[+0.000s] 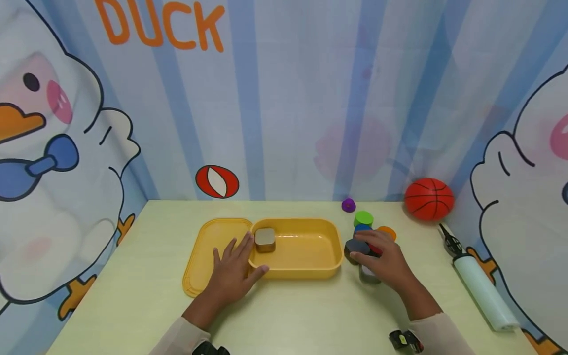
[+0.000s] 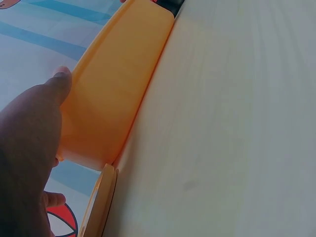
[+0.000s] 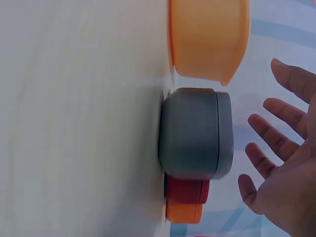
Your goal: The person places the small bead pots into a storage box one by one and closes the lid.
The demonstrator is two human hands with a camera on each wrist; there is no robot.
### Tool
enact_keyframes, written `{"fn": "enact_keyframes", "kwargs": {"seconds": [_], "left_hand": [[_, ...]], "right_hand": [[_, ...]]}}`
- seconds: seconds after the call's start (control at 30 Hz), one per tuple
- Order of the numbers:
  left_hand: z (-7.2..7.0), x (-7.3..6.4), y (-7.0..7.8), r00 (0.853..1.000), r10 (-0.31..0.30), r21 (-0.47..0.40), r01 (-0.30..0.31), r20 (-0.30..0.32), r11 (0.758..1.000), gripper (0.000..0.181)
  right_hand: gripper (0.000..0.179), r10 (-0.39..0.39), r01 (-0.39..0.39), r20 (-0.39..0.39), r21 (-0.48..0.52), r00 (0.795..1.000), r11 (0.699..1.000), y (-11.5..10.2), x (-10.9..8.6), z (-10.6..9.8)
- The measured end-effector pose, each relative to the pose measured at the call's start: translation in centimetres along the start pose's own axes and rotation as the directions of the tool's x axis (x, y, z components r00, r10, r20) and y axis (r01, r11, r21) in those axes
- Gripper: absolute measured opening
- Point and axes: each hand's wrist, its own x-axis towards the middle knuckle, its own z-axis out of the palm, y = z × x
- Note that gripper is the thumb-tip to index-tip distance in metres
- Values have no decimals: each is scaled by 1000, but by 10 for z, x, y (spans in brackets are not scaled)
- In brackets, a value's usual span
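In the head view, the right hand (image 1: 388, 259) covers most of a red block (image 1: 375, 249) beneath its fingers, part of an orange block (image 1: 388, 231) just beyond its knuckles, and the top of a grey block (image 1: 369, 276) under its thumb. The left hand (image 1: 235, 273) hides a stretch of the yellow container's rim (image 1: 306, 274) and part of the flat yellow tray (image 1: 192, 273) beneath it. Below that wrist, a black device (image 1: 210, 349) runs off the bottom edge. Both wrist views crop their own hand; beyond the left one, a dark shape (image 2: 171, 6) at the top edge is too cropped to tell.
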Motion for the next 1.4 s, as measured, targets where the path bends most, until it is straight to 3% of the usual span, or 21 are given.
{"fn": "enact_keyframes", "kwargs": {"seconds": [0.33, 0.53, 0.77, 1.17, 1.4], "left_hand": [[0, 1, 1, 1000, 1, -12, -1, 9, 1000, 90], [1, 2, 1, 1000, 2, -18, -2, 11, 1000, 91], [0, 1, 1, 1000, -1, -17, 1, 10, 1000, 90], [1, 0, -1, 1000, -6, -22, 7, 20, 1000, 91], [1, 0, -3, 1000, 1, -16, 0, 15, 1000, 91]], "right_hand": [[44, 67, -67, 7, -5, 998, 998, 11, -18, -22], [43, 45, -45, -2, -35, 999, 998, 19, -28, -27], [40, 108, -106, 24, -65, 994, 992, 32, -35, -30], [37, 36, -44, 107, 79, 994, 996, 49, -40, -28], [40, 80, -79, 147, -14, 986, 997, 53, -39, -27]]}}
